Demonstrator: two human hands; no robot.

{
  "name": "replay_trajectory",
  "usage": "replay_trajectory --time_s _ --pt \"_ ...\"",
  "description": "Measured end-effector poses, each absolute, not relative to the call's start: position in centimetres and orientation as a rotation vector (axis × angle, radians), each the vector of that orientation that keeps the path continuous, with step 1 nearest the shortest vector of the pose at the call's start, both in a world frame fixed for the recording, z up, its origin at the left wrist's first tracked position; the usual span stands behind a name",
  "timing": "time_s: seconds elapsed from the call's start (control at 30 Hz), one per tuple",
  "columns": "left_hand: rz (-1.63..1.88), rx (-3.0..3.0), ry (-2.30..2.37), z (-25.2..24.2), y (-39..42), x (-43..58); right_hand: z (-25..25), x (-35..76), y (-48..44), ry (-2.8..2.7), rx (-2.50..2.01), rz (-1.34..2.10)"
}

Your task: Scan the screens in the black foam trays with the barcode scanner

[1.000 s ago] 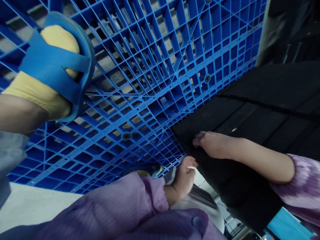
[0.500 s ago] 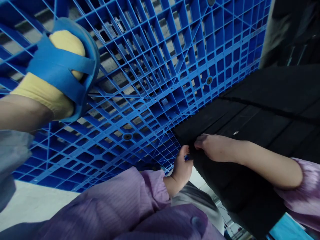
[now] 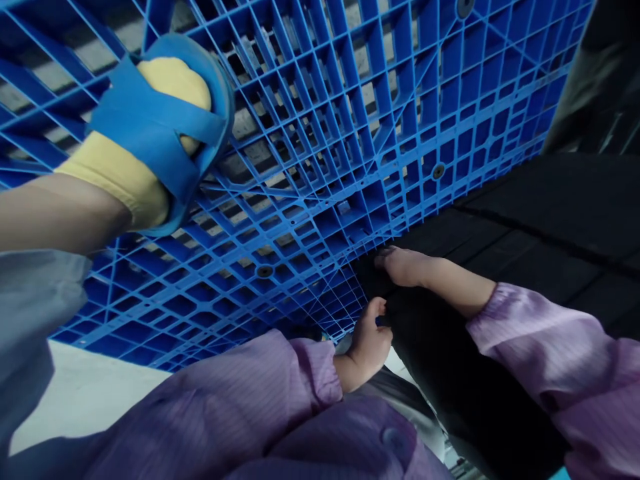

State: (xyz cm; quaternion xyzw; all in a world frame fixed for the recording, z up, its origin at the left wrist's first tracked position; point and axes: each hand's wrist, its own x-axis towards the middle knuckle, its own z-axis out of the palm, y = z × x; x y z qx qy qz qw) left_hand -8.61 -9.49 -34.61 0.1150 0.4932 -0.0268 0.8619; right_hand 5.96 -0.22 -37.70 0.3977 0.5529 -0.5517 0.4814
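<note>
In the head view, the right hand [image 3: 400,265] is now placed farther along the black block [image 3: 440,353] than half a second ago, at the corner beside the blue pallet [image 3: 320,208], and more of its purple sleeve [image 3: 540,327] is shown. The left hand [image 3: 369,347] is barely shifted, so the handling seems to be centred on that corner. The block is spread beneath the right hand and to its right. The right fingers are bent over it, but whether it is gripped cannot be told. The left thumb and fingers are held apart at the block's edge; contact there is unclear.
</note>
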Motion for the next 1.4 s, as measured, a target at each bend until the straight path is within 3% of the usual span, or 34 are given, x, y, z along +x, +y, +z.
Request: replay_trajectory --time_s 0.57,1.2,1.4 --pt "-0.015 0.009 1.231 -41.6 -7.3 -8.2 -37.7 5.5 0.4 1.226 0.813 -1.342" --pt "0.04 -0.136 1.329 -40.8 -8.6 -7.7 -38.4 7.5 1.1 1.247 0.886 -1.481" --pt "0.014 -0.052 1.334 -41.5 -8.7 -8.0 -39.8 5.9 1.1 1.159 0.983 -1.277"
